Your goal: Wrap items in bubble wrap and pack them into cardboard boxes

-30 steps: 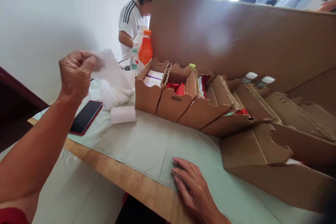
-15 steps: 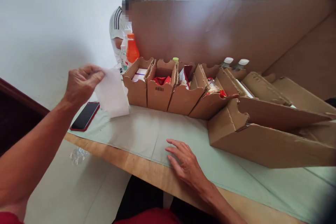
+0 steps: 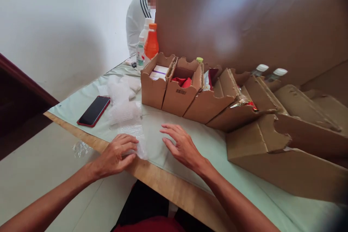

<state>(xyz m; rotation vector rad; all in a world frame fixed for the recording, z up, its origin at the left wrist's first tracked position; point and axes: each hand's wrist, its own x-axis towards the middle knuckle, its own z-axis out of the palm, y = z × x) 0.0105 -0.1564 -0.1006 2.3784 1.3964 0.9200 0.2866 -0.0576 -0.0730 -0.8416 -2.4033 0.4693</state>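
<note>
At the table's front edge, my left hand (image 3: pixel 119 152) rests on a sheet of clear bubble wrap (image 3: pixel 141 145), fingers loosely stretched and the thumb apart. My right hand (image 3: pixel 182 145) is open and empty to the right of the sheet, low over the pale green cloth (image 3: pixel 156 116); whether it touches the cloth I cannot tell. Behind my left hand lie more pieces of bubble wrap (image 3: pixel 119 90), loosely heaped. A dark phone in a red case (image 3: pixel 94 111) lies to their left.
Cardboard bins (image 3: pixel 152 93) holding packets and boxes run along the back; a larger bin (image 3: pixel 252 156) stands at right. An orange bottle (image 3: pixel 151 43) is at the back left, near a person in white (image 3: pixel 136 25). A tall cardboard panel (image 3: pixel 203 25) rises behind.
My left hand has come down and right from above the phone, laying the held bubble wrap on the table and loosening its pinch. My right hand stays open. The view has shifted left.
</note>
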